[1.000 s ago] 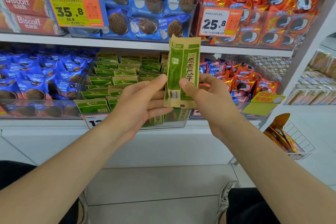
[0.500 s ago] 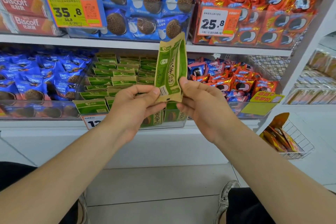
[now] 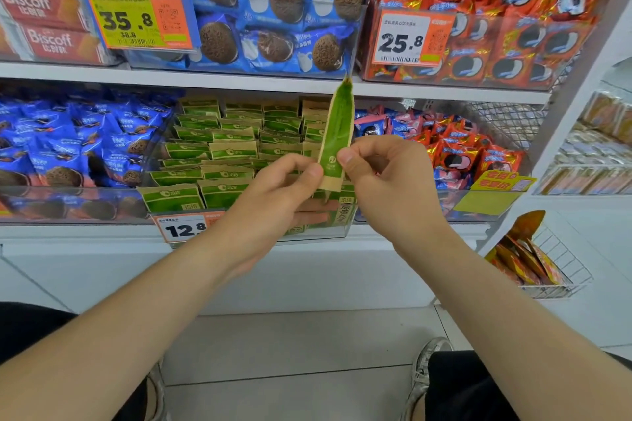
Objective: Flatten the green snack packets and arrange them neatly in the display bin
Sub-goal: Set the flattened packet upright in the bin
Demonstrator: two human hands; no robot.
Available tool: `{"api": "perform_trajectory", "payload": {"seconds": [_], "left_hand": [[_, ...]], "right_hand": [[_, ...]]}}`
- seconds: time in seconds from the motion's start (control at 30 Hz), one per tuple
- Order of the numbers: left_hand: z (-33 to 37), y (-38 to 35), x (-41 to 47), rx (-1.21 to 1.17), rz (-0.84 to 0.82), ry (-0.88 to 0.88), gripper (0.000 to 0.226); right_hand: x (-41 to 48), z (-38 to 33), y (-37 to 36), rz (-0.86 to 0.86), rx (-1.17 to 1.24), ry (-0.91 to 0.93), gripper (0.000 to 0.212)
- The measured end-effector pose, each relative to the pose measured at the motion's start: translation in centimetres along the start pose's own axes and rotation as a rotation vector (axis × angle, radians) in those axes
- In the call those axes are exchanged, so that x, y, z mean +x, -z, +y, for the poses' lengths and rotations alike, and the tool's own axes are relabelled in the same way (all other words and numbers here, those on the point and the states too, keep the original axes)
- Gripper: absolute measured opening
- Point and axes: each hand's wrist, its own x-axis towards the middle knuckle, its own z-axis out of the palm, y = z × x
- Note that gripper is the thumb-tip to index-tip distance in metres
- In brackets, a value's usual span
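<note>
head view: i hold one green snack packet [image 3: 337, 133] upright, edge-on, its lower end pinched by the fingers of my left hand [image 3: 273, 195] and right hand [image 3: 386, 178], just near of the display bin [image 3: 337, 232]. flattening step, i judge; next it wants smoothing, then slotting into the rows.

Both hands pinch a seemingly edge-on green packet [image 3: 337, 133] before the display bin [image 3: 318, 232].

The green packet [image 3: 337, 133], held flat-on a second ago, has turned nearly edge-on between the left hand [image 3: 273, 195] and right hand [image 3: 386, 174], its printed face hidden.
</note>
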Motion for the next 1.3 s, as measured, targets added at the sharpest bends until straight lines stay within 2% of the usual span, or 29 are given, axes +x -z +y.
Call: {"api": "perform_trajectory", "payload": {"seconds": [0.1, 0.17, 0.3, 0.4, 0.5, 0.57, 0.63, 0.7, 0.8, 0.9, 0.97, 1.07, 1.13, 1.17, 1.2, 1.23, 1.3], "left_hand": [[-0.1, 0.1, 0.2, 0.037, -0.01, 0.028, 0.014], [0.0, 0.1, 0.3, 0.037, 0.049, 0.015, 0.013], [0.6, -0.1, 0.1, -0.015, 0.187, -0.03, 0.033], [0.6, 0.1, 0.0, 0.003, 0.264, -0.062, 0.028], [0.3, -0.2, -0.2, 0.058, 0.215, -0.115, 0.023], [-0.1, -0.8, -0.5, 0.103, 0.154, -0.134, 0.021], [-0.7, -1.4, -0.7, 0.123, 0.116, -0.133, 0.021], [-1.1, -1.6, -0.7, 0.046, 0.102, -0.06, 0.021], [-0.7, -1.5, -0.8, -0.128, 0.07, 0.059, 0.016], [-0.3, -1.5, -0.8, -0.227, 0.025, 0.089, 0.017], [-0.4, -1.4, -0.7, -0.201, 0.017, 0.081, 0.017], [-0.6, -0.7, -0.3, -0.008, 0.013, 0.018, 0.018], [-0.4, -0.3, -0.3, 0.167, 0.0, -0.038, 0.019], [-0.4, -0.1, -0.3, 0.234, -0.016, -0.062, 0.018], [-0.4, -0.1, -0.4, 0.282, -0.039, -0.079, 0.016], [-0.5, -0.1, -0.5, 0.317, -0.061, -0.086, 0.015], [-0.7, -0.3, -0.7, 0.381, -0.088, -0.076, 0.017]], "right_hand": [[0.3, -0.1, 0.8, -0.083, -0.035, 0.003, 0.016], [0.2, -0.4, 1.3, -0.177, -0.011, -0.044, 0.02], [-0.6, -1.3, 1.3, -0.458, -0.031, -0.079, 0.019], [-1.0, -1.7, 1.2, -0.585, -0.052, -0.146, 0.017], [-0.7, -1.8, 1.1, -0.424, -0.014, -0.172, 0.02], [-0.4, -1.5, 0.7, -0.262, -0.06, -0.096, 0.025], [-0.4, -1.1, 0.2, -0.17, -0.106, -0.028, 0.028], [-0.3, -0.6, -0.2, -0.15, -0.042, -0.079, 0.03], [-0.1, -0.4, -0.2, -0.2, 0.209, -0.314, 0.026], [-0.2, -0.9, 0.2, -0.226, 0.23, -0.401, 0.023], [0.0, -0.9, 0.5, -0.229, 0.172, -0.343, 0.022], [0.5, -0.5, 1.2, -0.253, -0.161, 0.037, 0.016], [1.2, -0.3, 2.2, -0.381, -0.364, 0.243, 0.048], [1.6, -0.1, 2.8, -0.486, -0.376, 0.269, 0.06], [1.7, 0.1, 3.2, -0.576, -0.347, 0.253, 0.06], [1.8, 0.3, 3.6, -0.638, -0.32, 0.222, 0.053], [2.0, 1.1, 3.9, -0.632, -0.332, 0.193, 0.038]]}}
